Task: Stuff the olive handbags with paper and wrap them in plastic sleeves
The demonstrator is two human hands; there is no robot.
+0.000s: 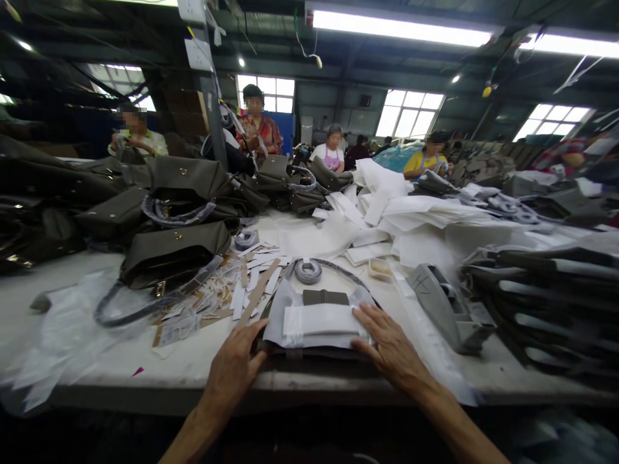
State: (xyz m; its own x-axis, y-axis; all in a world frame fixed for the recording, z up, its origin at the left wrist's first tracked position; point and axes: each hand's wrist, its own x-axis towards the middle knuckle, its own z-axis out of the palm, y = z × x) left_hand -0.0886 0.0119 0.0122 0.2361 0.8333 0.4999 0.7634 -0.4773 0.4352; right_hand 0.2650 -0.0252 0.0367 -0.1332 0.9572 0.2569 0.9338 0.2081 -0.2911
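In front of me at the table's near edge lies a dark olive handbag [325, 297], mostly covered by white wrapping sheet [276, 314]. Its plastic-wrapped handle [355, 276] arches away behind it. A folded white pad [316, 320] rests on top. My left hand [235, 356] is at the bag's left side, thumb and forefinger apart and touching the edge. On the right part of the white wrapping lies my right hand [387, 341], fingers spread. Just behind the bag sits a coiled, wrapped strap [308, 271].
Olive handbags [174, 251] pile up at left near loose tags and strings [213, 293]. White sheets [425, 219] heap up behind. To the right stand a grey tape dispenser [447, 309] and stacked dark pieces [556, 309]. Several co-workers [261, 129] are across the table.
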